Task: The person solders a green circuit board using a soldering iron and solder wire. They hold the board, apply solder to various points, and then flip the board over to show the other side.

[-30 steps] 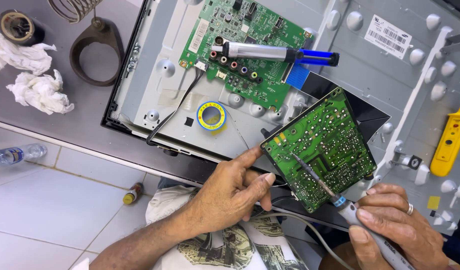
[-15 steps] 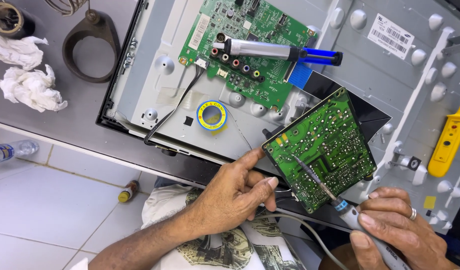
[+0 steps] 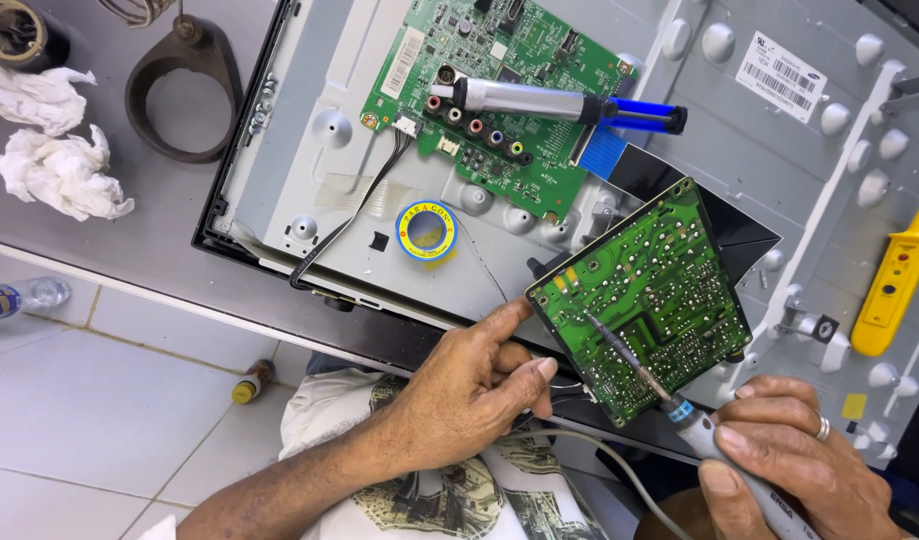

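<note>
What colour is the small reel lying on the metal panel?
The reel is yellow with a blue ring, clearest in the head view.

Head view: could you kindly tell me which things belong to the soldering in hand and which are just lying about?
In hand:
- tilted green circuit board, steadied by left hand
- soldering iron, held in right hand

Lying about:
- desoldering pump
- solder reel
- yellow tester
- crumpled tissues
- tape roll

Left hand: forearm entering from 7 o'clock, fingers curled, thumb extended toward 1 o'clock. Right hand: at 5 o'clock, fingers closed in a pen-style grip.
</note>
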